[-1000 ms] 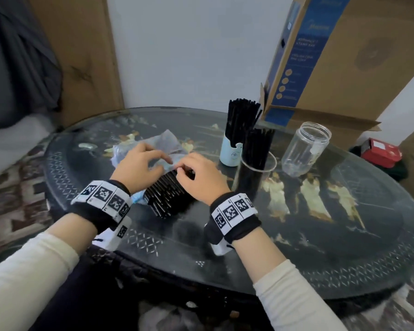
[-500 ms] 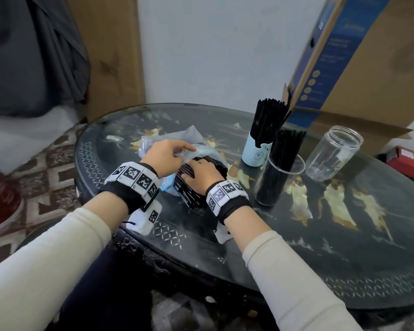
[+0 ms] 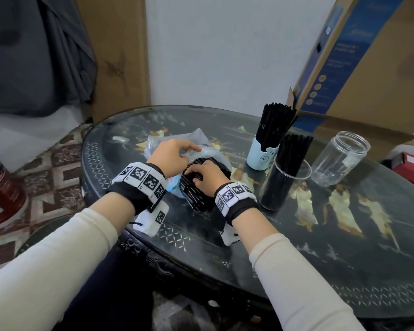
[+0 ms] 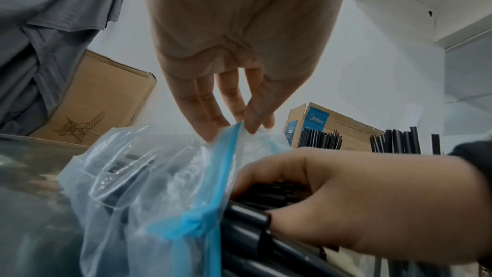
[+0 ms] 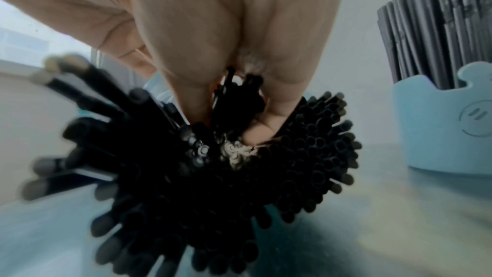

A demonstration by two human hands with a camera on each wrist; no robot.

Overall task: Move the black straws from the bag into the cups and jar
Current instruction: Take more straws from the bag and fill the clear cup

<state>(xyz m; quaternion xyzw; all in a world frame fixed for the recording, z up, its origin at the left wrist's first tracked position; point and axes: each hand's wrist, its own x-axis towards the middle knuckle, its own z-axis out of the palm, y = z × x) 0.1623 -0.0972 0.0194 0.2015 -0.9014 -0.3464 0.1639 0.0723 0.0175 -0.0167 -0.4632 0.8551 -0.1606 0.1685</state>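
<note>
Round dark table (image 3: 344,271) | left hand (image 3: 170,155) pinches bag (image 4: 149,176) mouth up for access | right hand (image 3: 207,176) curled around straws (image 5: 239,165), ready to pull | jar (image 3: 339,158) empty.

Black straws (image 3: 196,187) showing matte black, clear bag (image 4: 149,176) carrying a bright blue strip, pale blue cup (image 3: 261,156) wearing a faint smiley outline, dark round table (image 3: 296,247) displaying gold figure inlays, wristbands (image 3: 141,179) bearing black-and-white square codes, sleeves (image 3: 58,259) showing cream.
</note>
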